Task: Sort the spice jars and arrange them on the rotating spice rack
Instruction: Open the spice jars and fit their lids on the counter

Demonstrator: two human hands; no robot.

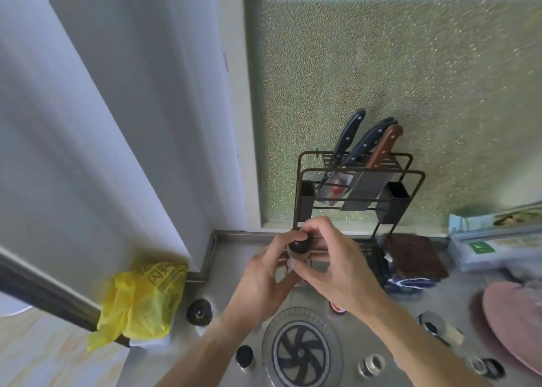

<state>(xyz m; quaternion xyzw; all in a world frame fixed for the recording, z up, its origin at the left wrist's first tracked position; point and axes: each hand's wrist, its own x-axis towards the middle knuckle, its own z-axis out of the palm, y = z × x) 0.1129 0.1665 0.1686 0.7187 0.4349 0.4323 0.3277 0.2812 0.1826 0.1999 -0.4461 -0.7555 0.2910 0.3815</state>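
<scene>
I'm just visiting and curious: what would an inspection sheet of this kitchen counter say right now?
Surface: steel counter, dull and smeared.
Job's things: rotating spice rack lies near the person; black-capped spice jar is held above it; loose jars stand around it.
Clutter: yellow bag, brown cloth, pink plate.
Grippers: left hand and right hand both grip the jar.
Cables: nothing seen.
Surroundings: knife rack with knives against frosted glass.
</scene>
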